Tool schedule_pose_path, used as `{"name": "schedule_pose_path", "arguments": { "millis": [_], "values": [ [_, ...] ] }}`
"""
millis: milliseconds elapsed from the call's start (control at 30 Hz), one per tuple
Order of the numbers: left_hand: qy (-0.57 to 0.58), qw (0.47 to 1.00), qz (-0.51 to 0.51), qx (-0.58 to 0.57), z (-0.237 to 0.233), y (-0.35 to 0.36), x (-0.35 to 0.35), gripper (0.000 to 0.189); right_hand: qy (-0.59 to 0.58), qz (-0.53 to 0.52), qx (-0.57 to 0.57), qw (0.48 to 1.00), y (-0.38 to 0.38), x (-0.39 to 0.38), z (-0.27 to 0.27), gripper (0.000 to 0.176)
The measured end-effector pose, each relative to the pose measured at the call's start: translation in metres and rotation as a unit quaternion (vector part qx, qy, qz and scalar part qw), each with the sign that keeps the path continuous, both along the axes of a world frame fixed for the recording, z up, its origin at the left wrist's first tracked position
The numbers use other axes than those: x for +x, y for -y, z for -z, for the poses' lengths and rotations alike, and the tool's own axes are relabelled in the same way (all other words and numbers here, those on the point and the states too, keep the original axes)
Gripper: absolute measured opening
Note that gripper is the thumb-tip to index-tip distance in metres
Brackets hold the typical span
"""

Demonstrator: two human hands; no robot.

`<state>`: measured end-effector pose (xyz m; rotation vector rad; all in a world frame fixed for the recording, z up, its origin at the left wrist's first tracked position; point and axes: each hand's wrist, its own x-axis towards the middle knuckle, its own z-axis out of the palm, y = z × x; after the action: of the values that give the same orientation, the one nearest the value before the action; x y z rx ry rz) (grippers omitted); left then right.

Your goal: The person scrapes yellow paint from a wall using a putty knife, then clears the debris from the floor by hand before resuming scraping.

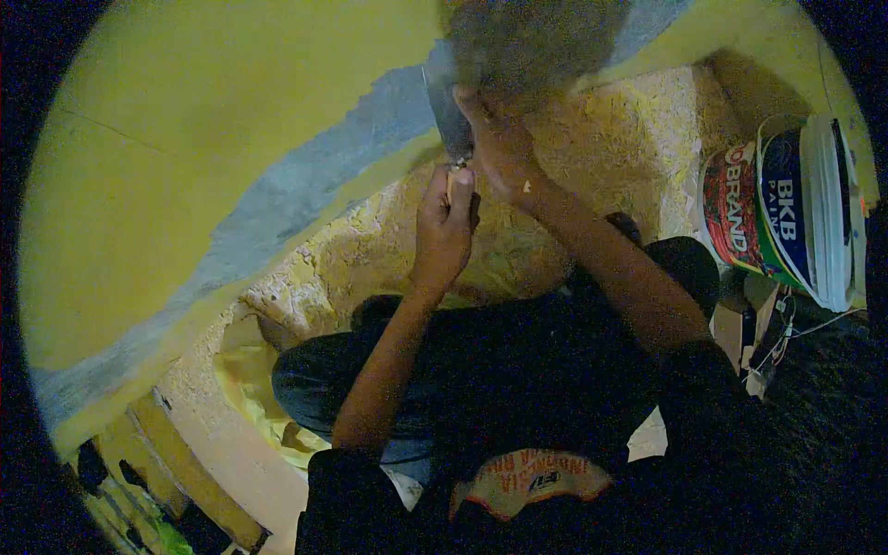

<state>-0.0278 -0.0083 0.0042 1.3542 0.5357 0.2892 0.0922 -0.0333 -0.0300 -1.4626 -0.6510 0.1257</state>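
Wall [213, 120] painted yellow is spread across the view from eight to twelve o'clock. Rough, flaky ground [620, 176] in yellow-brown is shown from twelve round to two o'clock. Dark trousers [546, 356] on folded legs are seen near five o'clock, and below them a dark shirt is marked by a pale printed panel [532, 486] with orange lettering. The wall is crossed, from eight o'clock up past twelve, by a ragged grey band [296, 190]. Near half past twelve the view is blocked by a blurred dark patch [536, 42]; what it is cannot be told. Between two and three o'clock a paint bucket [779, 208], labelled BKB, is seen lying at a slant. At eight o'clock a yellow sheet [254, 384] is crumpled. At twelve o'clock a scraper [447, 116] is held by its handle in the closed left hand [446, 222], its blade pointed toward twelve. The right hand [501, 148] is placed just beside the blade, but its grip and any contact cannot be told. Thin cables [784, 328] are tangled near three o'clock. One pale flake [527, 187] is stuck by the right wrist.
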Motion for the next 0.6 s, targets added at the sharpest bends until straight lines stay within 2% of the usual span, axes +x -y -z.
{"name": "schedule_pose_path", "arguments": {
  "millis": [67, 100, 133, 200, 267, 333, 367, 433, 467, 533, 600],
  "values": [
    [-0.03, 0.999, 0.003, 0.019, -0.004, 0.001, -0.001, 0.023, 0.047, 0.035, 0.014, 0.998, 0.0, 0.003, -0.008, 0.027],
    [-0.027, 0.999, 0.003, 0.019, -0.009, 0.002, 0.0, 0.023, -0.103, 0.007, -0.014, 0.995, 0.009, -0.005, -0.043, 0.027],
    [-0.031, 1.0, -0.001, 0.005, -0.019, 0.006, 0.0, 0.024, -0.255, -0.021, -0.045, 0.966, 0.015, -0.011, -0.062, 0.027],
    [-0.044, 0.999, -0.005, -0.013, -0.017, 0.011, -0.005, 0.024, -0.242, -0.024, -0.05, 0.969, 0.019, -0.012, -0.055, 0.027],
    [-0.025, 0.999, -0.007, 0.023, -0.007, 0.005, 0.0, 0.024, -0.213, -0.03, -0.043, 0.976, 0.014, -0.008, -0.055, 0.027],
    [-0.025, 1.0, -0.003, 0.005, -0.012, 0.006, -0.001, 0.024, -0.123, 0.038, -0.039, 0.991, 0.009, -0.009, -0.045, 0.032],
    [-0.033, 0.999, 0.002, -0.019, -0.012, 0.007, -0.002, 0.024, -0.122, 0.038, -0.039, 0.991, 0.01, -0.005, -0.038, 0.032],
    [-0.009, 1.0, 0.009, 0.014, -0.011, 0.002, 0.0, 0.024, 0.028, -0.001, -0.095, 0.995, 0.019, -0.002, -0.031, 0.048],
    [0.018, 0.998, 0.016, 0.052, -0.011, 0.0, -0.002, 0.024, 0.022, -0.002, -0.099, 0.995, 0.021, -0.005, -0.027, 0.048],
    [0.01, 0.999, 0.007, 0.044, -0.008, 0.0, -0.001, 0.024, -0.157, 0.036, -0.104, 0.981, 0.014, -0.006, -0.057, 0.047],
    [0.006, 0.999, -0.001, 0.037, -0.01, -0.002, 0.003, 0.023, -0.146, 0.04, -0.091, 0.984, 0.008, -0.005, -0.053, 0.046]
  ]
}}
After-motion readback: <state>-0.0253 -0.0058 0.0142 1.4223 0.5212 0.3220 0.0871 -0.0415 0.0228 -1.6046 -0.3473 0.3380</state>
